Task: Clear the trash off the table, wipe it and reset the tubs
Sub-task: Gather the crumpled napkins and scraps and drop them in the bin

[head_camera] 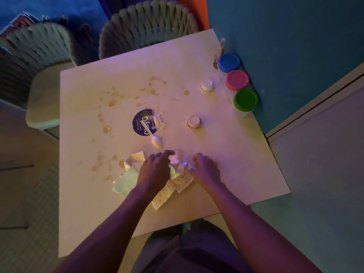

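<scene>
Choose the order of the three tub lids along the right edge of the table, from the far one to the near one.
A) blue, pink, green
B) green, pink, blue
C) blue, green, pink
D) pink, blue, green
A: the blue lid is farthest, the pink lid is in the middle, and the green lid is nearest.

Place: a children's play or craft corner, likely in a home or play centre; which one cannot be told.
Table: a low square white table (197,56) pushed into a corner of blue walls (295,46).
Seating: two small woven-back chairs (147,22) at its far and left edges.
Craft goods: three tubs with blue, pink and green lids (237,80) along the right edge.
Mess: brown spill stains (112,103) and torn dotted paper (183,180).
Light: dim, purple-tinted.
</scene>
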Demonstrator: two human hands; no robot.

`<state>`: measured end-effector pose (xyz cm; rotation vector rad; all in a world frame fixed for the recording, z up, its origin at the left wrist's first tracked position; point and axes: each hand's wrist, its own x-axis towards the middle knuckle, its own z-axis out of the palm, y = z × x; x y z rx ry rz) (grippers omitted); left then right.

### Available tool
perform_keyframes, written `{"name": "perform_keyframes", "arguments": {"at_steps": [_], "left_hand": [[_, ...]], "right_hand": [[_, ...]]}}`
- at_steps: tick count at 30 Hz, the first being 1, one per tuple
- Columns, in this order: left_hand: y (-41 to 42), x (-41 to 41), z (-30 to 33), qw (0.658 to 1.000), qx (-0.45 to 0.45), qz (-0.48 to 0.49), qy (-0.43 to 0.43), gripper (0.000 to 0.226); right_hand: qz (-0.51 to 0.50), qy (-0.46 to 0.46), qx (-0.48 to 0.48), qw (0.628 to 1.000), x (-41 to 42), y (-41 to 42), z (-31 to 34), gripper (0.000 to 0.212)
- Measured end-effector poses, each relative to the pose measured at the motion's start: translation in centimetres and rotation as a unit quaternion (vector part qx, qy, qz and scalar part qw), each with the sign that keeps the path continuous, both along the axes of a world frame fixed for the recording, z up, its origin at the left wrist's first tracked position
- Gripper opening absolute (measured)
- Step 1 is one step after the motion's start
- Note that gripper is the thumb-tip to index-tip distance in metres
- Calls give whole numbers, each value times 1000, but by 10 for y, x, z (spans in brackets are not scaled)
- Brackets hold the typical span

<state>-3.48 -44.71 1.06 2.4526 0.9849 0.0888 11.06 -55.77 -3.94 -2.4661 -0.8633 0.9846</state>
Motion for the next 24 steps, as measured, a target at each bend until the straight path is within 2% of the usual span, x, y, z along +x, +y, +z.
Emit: {"name": "perform_keyframes", "arguments": {"at_steps": [3, 9, 14, 19, 22, 24], "left_hand": [[-11, 5, 4, 998, -33, 3, -51, 45], [-30, 14, -14, 997, -68, -3, -43, 33], [-32, 17, -26, 993, -108, 12, -33, 29], [-44, 21, -30, 989, -141, 32, 0, 40], [-42, 22, -29, 985, -169, 26, 21, 56], [-35, 22, -28, 974, -224, 16, 29, 70]], "right_hand": [[-22, 9, 18, 1000, 3, -2, -2, 31], [-88, 42, 32, 995, 2, -10, -3, 25], [-126, 116, 46, 984, -4, -16, -3, 35], [-175, 215, 66, 959, -8, -13, 2, 58], [-172, 215, 69, 959, -9, -12, 2, 65], [-167, 192, 65, 965, -9, -10, 0, 61]]}}
